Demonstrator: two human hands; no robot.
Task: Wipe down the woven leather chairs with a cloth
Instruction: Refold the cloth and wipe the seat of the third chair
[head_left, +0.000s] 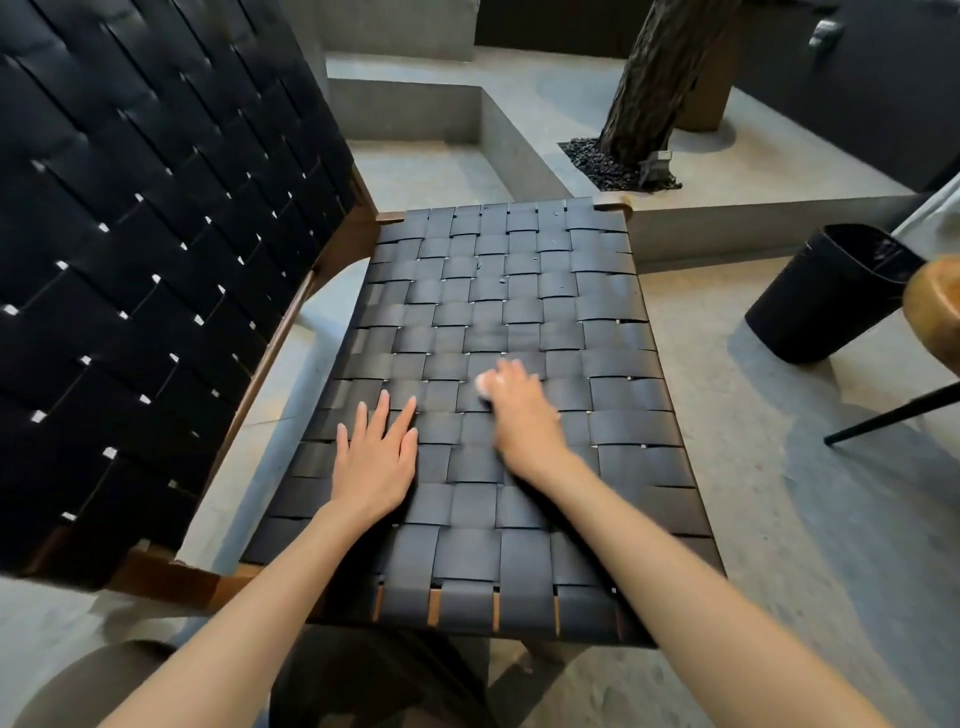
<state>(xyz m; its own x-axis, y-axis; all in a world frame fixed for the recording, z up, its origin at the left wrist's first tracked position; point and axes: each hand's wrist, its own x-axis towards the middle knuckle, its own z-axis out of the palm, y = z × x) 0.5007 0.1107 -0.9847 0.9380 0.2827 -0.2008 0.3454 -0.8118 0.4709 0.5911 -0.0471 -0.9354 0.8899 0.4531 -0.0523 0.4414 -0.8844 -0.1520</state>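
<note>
A chair with a seat of woven black leather straps (519, 291) on a brown wooden frame fills the middle of the view. Its woven backrest (130, 249) rises at the left. My left hand (375, 457) lies flat on the seat with straight, spread fingers. To its right, my right hand (519, 410) is blurred and curled over a small white cloth (483, 385), pressing it onto the straps. Only a corner of the cloth shows past the fingers.
A black bin (821, 296) stands on the concrete floor to the right. Beside it is a round wooden seat (935, 306) on thin black legs. Behind the chair are a concrete step and a tree trunk (654, 88) in a bed of dark gravel.
</note>
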